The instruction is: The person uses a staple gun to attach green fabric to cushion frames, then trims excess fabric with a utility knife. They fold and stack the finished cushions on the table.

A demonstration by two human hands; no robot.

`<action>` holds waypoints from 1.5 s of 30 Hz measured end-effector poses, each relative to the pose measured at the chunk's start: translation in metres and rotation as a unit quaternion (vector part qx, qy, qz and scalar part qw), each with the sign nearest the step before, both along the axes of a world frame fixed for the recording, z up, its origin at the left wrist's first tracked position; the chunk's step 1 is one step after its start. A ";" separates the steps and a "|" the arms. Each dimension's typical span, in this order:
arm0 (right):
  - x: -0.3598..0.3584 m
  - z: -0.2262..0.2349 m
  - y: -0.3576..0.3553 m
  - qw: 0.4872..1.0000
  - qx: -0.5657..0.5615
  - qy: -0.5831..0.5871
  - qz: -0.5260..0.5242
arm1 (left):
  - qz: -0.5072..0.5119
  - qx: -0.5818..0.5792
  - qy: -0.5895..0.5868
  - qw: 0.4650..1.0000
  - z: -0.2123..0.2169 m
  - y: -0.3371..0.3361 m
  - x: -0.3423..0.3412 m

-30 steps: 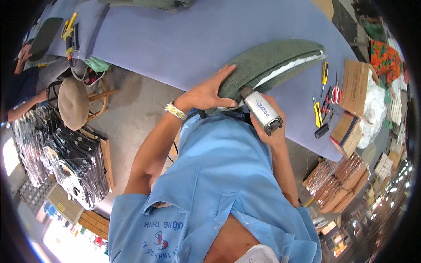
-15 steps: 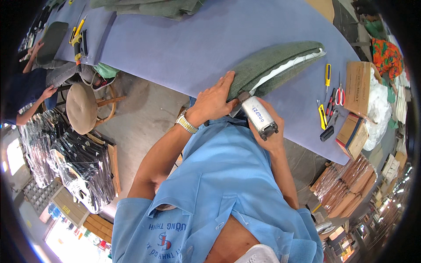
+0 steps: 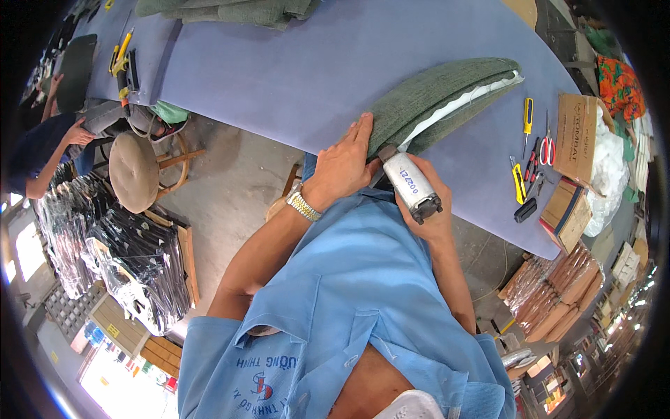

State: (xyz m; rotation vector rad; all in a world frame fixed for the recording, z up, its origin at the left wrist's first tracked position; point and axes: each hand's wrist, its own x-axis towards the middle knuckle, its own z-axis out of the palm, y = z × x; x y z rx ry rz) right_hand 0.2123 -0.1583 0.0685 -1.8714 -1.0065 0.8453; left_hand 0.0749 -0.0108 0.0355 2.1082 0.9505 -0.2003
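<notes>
A green fabric-covered cushion lies tilted on the table, its near end toward my body. A white strip runs along its open edge. My left hand grips the near end, fingers straight along the fabric and thumb at the edge. My right hand is wrapped round a silver staple gun. The gun's nose meets the cushion's edge close to my left thumb; the exact contact point is hidden.
Screwdriver, red-handled scissors and yellow cutter lie right, by a cardboard box. Folded green fabric is at the far edge. Left are a round stool, wrapped stacks and another person.
The view has shifted slightly. Both hands, the staple gun and the cushion keep nearly the same places. At the left, the other person's arm has moved a little.
</notes>
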 end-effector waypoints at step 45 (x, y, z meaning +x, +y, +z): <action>-0.009 -0.020 -0.021 0.998 0.051 0.018 0.028 | -0.014 0.002 -0.139 0.990 -0.016 -0.020 -0.024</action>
